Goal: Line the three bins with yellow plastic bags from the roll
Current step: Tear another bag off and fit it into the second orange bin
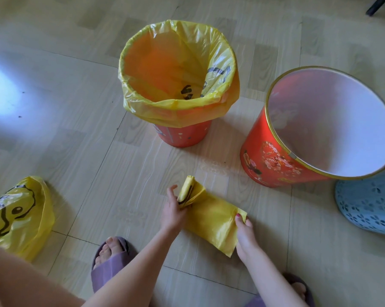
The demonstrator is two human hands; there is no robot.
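A red bin [183,135] stands at centre with a yellow bag [178,63] folded over its rim. To its right a second red bin [273,160] with a gold rim and white inside has no bag in it. At the left edge a yellow bag with a black cartoon print [20,216] covers something I cannot make out. My left hand [173,212] grips the roll of yellow bags [187,191] low over the floor. My right hand [245,233] pinches the free end of a flat yellow bag [215,220] stretched out from the roll.
A blue perforated plastic basket or stool [368,207] stands at the right edge, touching the unlined red bin. My feet in purple slippers [111,260] are on the pale tiled floor [76,140]. A dark furniture leg [375,5] shows at the top right.
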